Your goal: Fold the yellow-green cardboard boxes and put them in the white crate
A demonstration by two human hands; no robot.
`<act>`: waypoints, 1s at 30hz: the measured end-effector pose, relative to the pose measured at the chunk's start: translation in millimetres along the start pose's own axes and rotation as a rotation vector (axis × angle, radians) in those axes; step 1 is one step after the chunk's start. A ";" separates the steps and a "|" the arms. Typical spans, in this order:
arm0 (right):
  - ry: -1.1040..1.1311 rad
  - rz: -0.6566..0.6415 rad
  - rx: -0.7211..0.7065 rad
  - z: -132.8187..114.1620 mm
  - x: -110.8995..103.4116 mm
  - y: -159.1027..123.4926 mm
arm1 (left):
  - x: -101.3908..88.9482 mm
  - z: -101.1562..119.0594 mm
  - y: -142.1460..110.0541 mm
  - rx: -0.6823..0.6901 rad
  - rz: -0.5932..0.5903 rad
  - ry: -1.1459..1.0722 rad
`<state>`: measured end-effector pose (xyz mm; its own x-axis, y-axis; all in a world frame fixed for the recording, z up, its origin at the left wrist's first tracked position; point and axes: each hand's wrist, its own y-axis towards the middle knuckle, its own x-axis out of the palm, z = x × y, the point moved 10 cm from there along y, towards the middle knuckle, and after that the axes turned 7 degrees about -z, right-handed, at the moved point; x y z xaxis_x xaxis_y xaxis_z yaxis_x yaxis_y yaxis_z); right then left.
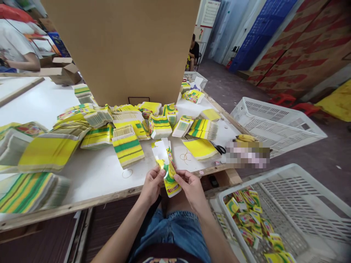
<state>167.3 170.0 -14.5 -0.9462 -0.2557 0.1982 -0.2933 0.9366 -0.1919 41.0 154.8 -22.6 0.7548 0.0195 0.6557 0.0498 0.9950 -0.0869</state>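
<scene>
A small yellow and green printed carton [170,174], with white flaps at its far end, is held over the table's front edge above my lap. My left hand [152,182] pinches its left side. On the right side, my right hand [189,183] grips it between thumb and fingers. Just beyond lie bundles of flat printed cartons [127,146], in yellow, green and white. A flat yellow carton stack [201,148] lies to the right, beside black-handled scissors [219,149]. Loose rubber bands [185,157] rest on the white tabletop.
A tall cardboard box [123,51] stands at the back of the table [90,182]. At lower right, a white crate [298,204] contains several small cartons; another white crate [276,120] stands behind it. Bananas [246,138] lie at the table's right edge. Two other people are in the background.
</scene>
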 end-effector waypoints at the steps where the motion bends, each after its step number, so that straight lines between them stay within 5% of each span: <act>1: -0.025 0.007 -0.012 -0.2 0.6 -0.5 | -1.4 -0.5 0.6 0.006 0.020 0.018; 10: -0.174 0.060 -0.106 -0.6 0.9 -3.5 | -6.8 19.5 -6.5 0.105 0.102 0.252; 16: -0.175 -0.112 -0.261 -35.1 8.0 2.2 | 14.1 24.2 -12.8 0.018 -0.117 0.334; 21: -0.198 -0.264 -0.245 -48.1 11.0 7.3 | 19.6 13.1 -14.7 -0.063 -0.236 0.248; 25: -0.375 -0.215 -0.313 -56.6 5.9 7.2 | 22.6 5.9 -16.3 -0.047 -0.269 0.176; 30: -0.327 -0.108 -0.355 -59.6 -3.5 6.4 | 24.5 3.3 -16.2 -0.077 -0.276 0.161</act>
<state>176.9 191.2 40.9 -0.9231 -0.3641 -0.1240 -0.3809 0.9101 0.1633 56.5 139.5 -2.7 0.7992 -0.2721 0.5360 0.3119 0.9500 0.0172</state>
